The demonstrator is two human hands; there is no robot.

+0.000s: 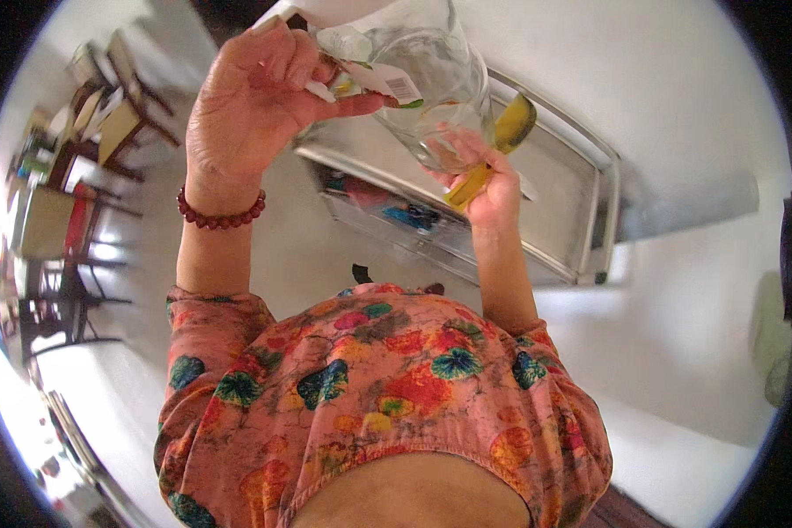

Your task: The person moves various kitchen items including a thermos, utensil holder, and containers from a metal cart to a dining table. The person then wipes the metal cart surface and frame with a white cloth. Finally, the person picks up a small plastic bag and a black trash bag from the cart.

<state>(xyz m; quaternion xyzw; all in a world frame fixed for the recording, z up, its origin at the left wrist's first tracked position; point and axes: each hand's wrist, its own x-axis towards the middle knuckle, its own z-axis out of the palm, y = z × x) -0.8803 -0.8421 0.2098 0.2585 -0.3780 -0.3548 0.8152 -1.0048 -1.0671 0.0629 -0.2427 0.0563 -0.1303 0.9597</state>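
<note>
My left hand [251,99], with a dark red bead bracelet at the wrist, is raised at the upper left. Its fingers grip a small printed packet [396,84] that bears a barcode. A small whitish bottle-like thing [346,43] shows just beyond those fingers. My right hand [492,181] supports a clear glass jar [429,72] low on its side, and some fingers show through the wall. Pinched in that same hand is a yellow piece [515,123] with a dark patch, perhaps a sponge or cloth. The packet overlaps the jar; whether they touch I cannot tell.
Below the jar stands a metal stand [554,218] with a raised rail [571,125]. Blue and red items [409,214] lie in its lower compartment. Wooden chairs [125,129] and a table with things on it are at the far left. A pale wall [660,79] rises behind.
</note>
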